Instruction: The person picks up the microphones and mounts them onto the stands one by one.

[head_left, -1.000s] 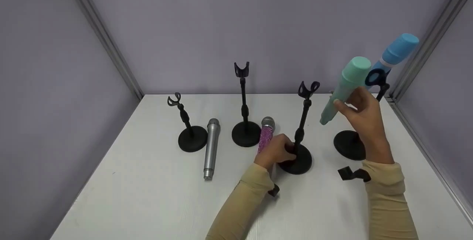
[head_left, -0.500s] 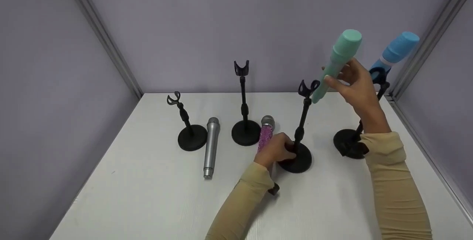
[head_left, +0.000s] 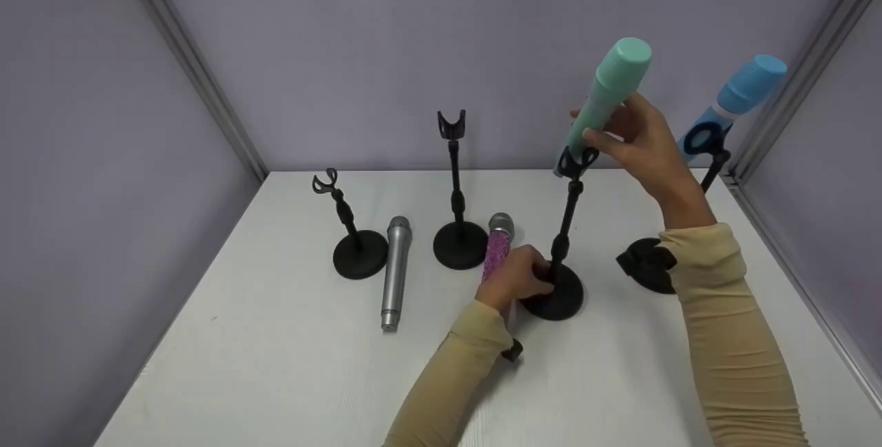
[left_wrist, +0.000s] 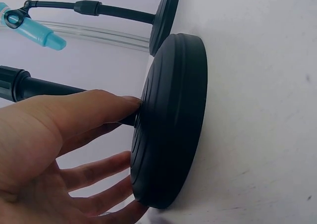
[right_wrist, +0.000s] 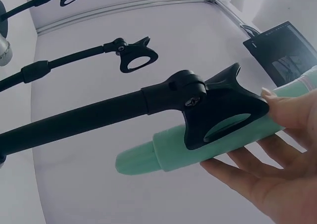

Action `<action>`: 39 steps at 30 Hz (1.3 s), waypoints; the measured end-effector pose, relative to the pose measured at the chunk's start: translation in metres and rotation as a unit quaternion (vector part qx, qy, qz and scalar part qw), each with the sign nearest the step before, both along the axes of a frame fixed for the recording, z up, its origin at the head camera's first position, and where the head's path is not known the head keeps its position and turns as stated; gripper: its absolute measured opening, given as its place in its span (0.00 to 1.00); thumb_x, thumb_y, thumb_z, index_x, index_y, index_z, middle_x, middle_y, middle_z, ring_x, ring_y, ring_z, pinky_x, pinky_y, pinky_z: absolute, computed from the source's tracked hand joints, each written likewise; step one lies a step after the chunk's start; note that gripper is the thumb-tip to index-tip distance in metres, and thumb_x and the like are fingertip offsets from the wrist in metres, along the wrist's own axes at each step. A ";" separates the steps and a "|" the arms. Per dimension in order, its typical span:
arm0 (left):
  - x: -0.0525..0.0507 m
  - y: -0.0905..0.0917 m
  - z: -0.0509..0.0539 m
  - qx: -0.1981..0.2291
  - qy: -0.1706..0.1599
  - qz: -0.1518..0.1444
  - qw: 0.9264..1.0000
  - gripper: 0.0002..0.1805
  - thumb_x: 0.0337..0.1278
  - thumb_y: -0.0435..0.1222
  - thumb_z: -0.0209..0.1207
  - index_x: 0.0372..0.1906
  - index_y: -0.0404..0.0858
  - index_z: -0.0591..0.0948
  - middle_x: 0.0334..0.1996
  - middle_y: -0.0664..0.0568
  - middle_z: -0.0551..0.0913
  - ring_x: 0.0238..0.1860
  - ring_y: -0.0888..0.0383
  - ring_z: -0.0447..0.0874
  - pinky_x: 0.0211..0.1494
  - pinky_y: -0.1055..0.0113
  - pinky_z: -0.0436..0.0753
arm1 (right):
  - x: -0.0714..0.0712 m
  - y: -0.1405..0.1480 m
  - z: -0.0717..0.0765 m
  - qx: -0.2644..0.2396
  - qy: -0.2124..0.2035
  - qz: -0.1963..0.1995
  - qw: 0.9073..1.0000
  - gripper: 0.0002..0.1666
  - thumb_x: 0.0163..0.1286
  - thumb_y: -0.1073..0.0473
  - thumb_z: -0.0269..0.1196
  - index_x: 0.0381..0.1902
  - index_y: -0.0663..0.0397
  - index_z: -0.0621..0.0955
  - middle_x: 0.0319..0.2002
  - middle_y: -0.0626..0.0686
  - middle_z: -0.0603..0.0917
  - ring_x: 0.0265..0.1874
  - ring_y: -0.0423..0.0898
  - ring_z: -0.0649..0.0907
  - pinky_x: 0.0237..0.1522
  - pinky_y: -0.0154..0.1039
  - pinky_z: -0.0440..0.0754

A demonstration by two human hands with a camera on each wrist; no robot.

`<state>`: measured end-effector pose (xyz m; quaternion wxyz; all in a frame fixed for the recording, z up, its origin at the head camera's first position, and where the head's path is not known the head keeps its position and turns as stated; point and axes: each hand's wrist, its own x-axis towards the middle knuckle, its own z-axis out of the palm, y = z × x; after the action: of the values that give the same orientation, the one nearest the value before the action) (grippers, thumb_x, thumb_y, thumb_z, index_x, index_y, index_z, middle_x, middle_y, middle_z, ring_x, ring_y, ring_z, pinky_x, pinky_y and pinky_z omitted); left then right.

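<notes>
My left hand (head_left: 515, 276) grips the foot of a black stand's pole at its round base (head_left: 561, 299); in the left wrist view the thumb of the hand (left_wrist: 74, 149) lies by the pole against the base (left_wrist: 171, 120). Above, my right hand (head_left: 644, 151) holds a mint green microphone (head_left: 606, 89), tilted with its thick end up. Its thin end is at the stand's clip (head_left: 575, 163). In the right wrist view the green microphone (right_wrist: 183, 149) lies behind the clip (right_wrist: 223, 105), with the hand (right_wrist: 277, 164) round its upper part; whether it touches the clip I cannot tell.
A blue microphone (head_left: 747, 89) rests in the right-hand stand. Two stands with bare clips (head_left: 451, 127) (head_left: 331, 182) stand to the left. A silver microphone (head_left: 395, 275) and a pink glittery microphone (head_left: 496, 251) lie on the white table (head_left: 275, 364).
My right hand has moved up and to the left with the green microphone, bringing its thin end to the clip. My left hand has stayed at the base.
</notes>
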<state>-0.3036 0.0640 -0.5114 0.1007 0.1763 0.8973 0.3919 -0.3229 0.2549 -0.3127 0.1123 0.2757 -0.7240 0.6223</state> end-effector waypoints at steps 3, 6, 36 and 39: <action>-0.001 0.002 -0.001 0.001 0.005 -0.007 1.000 0.18 0.51 0.31 0.75 0.49 0.35 0.88 0.45 0.49 0.90 0.45 0.62 0.83 0.54 0.71 0.83 | 0.000 0.002 -0.001 -0.007 -0.009 0.012 1.000 0.36 0.71 0.71 0.64 0.74 0.50 0.70 0.60 0.54 0.86 0.64 0.47 0.83 0.62 0.35 0.79; -0.001 0.002 -0.002 -0.001 0.004 -0.009 1.000 0.18 0.50 0.31 0.76 0.49 0.35 0.88 0.45 0.49 0.90 0.45 0.62 0.83 0.53 0.71 0.83 | 0.000 0.003 -0.004 0.025 -0.006 0.016 1.000 0.32 0.72 0.71 0.62 0.73 0.54 0.72 0.60 0.50 0.85 0.63 0.45 0.83 0.64 0.36 0.77; 0.003 0.004 -0.001 0.002 -0.007 0.006 1.000 0.19 0.49 0.32 0.76 0.49 0.35 0.87 0.45 0.49 0.89 0.47 0.60 0.84 0.54 0.71 0.83 | 0.004 0.005 -0.013 0.171 0.022 0.014 0.985 0.37 0.62 0.73 0.71 0.68 0.64 0.73 0.58 0.55 0.82 0.57 0.37 0.82 0.53 0.24 0.82; 0.003 0.004 -0.001 0.001 -0.007 0.007 1.000 0.19 0.50 0.32 0.76 0.48 0.35 0.87 0.45 0.49 0.89 0.46 0.60 0.84 0.53 0.70 0.83 | 0.005 0.004 -0.012 0.179 0.025 0.014 0.983 0.35 0.63 0.72 0.71 0.67 0.64 0.74 0.58 0.59 0.82 0.55 0.36 0.83 0.52 0.25 0.83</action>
<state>-0.3009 0.0676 -0.5127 0.1044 0.1675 0.8974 0.3945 -0.3183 0.2587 -0.3244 0.0701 0.3166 -0.8168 0.4771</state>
